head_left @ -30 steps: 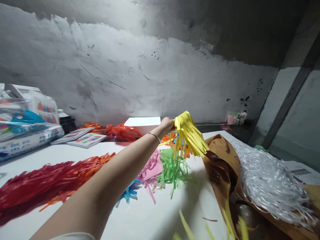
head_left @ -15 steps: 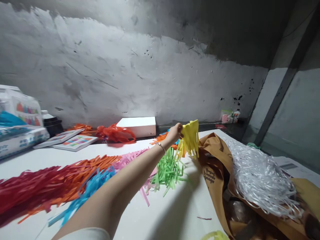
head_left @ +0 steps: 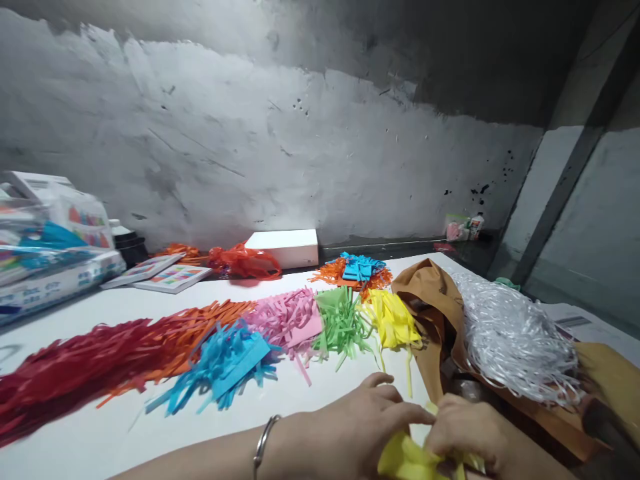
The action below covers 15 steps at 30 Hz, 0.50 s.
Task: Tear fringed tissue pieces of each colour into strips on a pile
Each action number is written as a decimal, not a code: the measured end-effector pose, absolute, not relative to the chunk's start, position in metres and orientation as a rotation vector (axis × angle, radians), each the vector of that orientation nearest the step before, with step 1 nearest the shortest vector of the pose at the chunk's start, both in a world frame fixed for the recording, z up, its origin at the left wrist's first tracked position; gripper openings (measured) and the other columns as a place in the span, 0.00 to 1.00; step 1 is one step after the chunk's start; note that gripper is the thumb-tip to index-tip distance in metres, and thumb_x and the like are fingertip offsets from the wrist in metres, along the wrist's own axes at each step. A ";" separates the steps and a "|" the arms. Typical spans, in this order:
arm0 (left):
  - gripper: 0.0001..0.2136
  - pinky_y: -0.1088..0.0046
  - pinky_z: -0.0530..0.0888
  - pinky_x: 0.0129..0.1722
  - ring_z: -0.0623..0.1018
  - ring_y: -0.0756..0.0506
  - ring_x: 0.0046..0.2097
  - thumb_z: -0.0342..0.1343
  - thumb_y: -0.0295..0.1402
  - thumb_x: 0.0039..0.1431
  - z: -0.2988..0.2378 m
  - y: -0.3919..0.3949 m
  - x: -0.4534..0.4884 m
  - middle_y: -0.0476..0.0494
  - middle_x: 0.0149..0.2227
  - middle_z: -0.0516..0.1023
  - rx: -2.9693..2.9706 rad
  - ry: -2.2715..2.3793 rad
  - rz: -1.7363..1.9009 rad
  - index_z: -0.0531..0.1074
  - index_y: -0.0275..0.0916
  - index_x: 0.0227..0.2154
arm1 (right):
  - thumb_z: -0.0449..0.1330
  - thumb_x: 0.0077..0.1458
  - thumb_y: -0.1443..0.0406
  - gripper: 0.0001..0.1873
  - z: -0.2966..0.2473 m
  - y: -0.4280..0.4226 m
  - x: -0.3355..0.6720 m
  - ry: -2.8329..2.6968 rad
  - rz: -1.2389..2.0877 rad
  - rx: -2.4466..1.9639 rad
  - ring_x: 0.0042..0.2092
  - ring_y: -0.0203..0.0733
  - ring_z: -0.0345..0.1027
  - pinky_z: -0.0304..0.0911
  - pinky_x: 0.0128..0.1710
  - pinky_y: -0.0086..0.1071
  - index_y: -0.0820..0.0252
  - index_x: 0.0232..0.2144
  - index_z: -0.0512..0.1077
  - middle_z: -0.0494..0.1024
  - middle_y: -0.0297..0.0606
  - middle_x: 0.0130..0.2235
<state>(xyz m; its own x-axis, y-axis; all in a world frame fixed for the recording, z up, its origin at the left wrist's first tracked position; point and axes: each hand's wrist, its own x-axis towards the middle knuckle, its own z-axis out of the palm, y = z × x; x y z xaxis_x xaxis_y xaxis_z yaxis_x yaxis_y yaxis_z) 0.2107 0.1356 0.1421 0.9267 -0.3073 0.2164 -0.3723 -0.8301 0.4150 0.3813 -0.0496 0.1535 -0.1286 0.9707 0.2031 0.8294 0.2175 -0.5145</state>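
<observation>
My left hand (head_left: pixel 367 420), with a silver bracelet on its wrist, is low in the view with fingers bent over a yellow paper piece (head_left: pixel 407 459). Beside it, my right hand (head_left: pixel 467 433) is closed on the same piece; its fingertips are partly hidden. Beyond my hands lies a yellow paper fringe (head_left: pixel 393 319). To its left are a green fringe (head_left: pixel 343 319), a pink one (head_left: pixel 290 317) and a blue one (head_left: pixel 230 363). Orange fringes (head_left: pixel 200 333) and a long dark red bunch (head_left: pixel 85 373) stretch to the far left.
A brown cloth bag (head_left: pixel 430 290) holds a heap of shiny white strips (head_left: pixel 515 340) on the right. At the back lie a blue fringe (head_left: pixel 360 267) on orange ones, a white box (head_left: pixel 285 248) and a red plastic bag (head_left: pixel 240 261). Plastic-wrapped packs (head_left: pixel 60 273) stand at left.
My left hand has let go of the yellow fringe, which now lies beside the green one, and has come back toward me. My right hand has come into view at the yellow piece.
</observation>
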 end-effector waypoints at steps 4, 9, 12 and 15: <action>0.08 0.74 0.74 0.39 0.78 0.47 0.31 0.67 0.28 0.50 0.156 0.124 0.172 0.49 0.27 0.79 2.803 -0.226 0.071 0.71 0.40 0.27 | 0.67 0.56 0.63 0.19 0.168 -0.076 0.396 -2.023 0.465 -1.781 0.50 0.42 0.76 0.71 0.50 0.30 0.43 0.50 0.76 0.81 0.32 0.49; 0.09 0.69 0.72 0.40 0.77 0.47 0.31 0.59 0.23 0.46 0.161 0.106 0.135 0.51 0.29 0.79 2.929 0.139 0.117 0.63 0.40 0.24 | 0.68 0.56 0.54 0.39 0.175 -0.086 0.375 -2.057 0.110 -1.722 0.65 0.51 0.62 0.62 0.62 0.43 0.43 0.66 0.60 0.68 0.38 0.65; 0.07 0.66 0.70 0.43 0.76 0.45 0.34 0.56 0.23 0.48 0.163 0.090 0.118 0.49 0.31 0.79 2.976 0.214 0.190 0.65 0.41 0.26 | 0.69 0.54 0.60 0.36 0.173 -0.063 0.323 -2.181 0.160 -1.724 0.62 0.55 0.66 0.63 0.60 0.45 0.55 0.63 0.66 0.73 0.46 0.61; 0.07 0.64 0.69 0.45 0.76 0.45 0.36 0.54 0.23 0.50 0.161 0.080 0.095 0.48 0.34 0.79 2.978 0.324 0.308 0.67 0.41 0.31 | 0.63 0.57 0.69 0.06 0.163 -0.043 0.282 -2.190 0.262 -1.871 0.38 0.43 0.77 0.67 0.38 0.30 0.57 0.36 0.80 0.83 0.36 0.35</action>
<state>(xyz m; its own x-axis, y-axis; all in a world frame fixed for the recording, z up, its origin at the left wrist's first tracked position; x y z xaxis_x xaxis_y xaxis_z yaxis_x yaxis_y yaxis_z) 0.0955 0.0795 0.1605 0.9562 0.2250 0.1874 0.1985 -0.9686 0.1500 0.2820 -0.0433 0.1627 -0.1451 0.9868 0.0716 0.9420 0.1600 -0.2952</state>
